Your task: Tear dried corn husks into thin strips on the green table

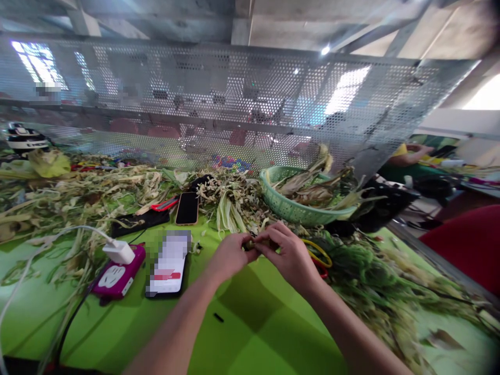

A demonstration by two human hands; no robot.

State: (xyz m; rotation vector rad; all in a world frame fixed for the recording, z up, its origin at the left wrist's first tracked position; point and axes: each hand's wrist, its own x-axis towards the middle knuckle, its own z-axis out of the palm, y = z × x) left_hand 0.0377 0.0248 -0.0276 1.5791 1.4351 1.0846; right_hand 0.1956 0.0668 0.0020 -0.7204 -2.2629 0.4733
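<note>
Above the green table (250, 344), my left hand (231, 256) and my right hand (288, 255) meet with their fingertips pinched together. Between them is something small and dark, mostly hidden by the fingers, and its kind cannot be told. Just beyond the fingers lies a heap of dried husks (230, 213). By my right wrist sit a yellow loop (321, 251) and a red one, beside a tangle of green fibres (359, 263). A short black piece (219, 317) lies on the table nearer to me.
A lit phone (170, 265), a magenta power socket (119, 276) with a white charger, a dark-screened phone (187, 208) and a red-handled tool (164, 204) lie to the left. A green basket (297, 207) holds dried husks behind. A perforated metal screen (234, 99) closes the far side.
</note>
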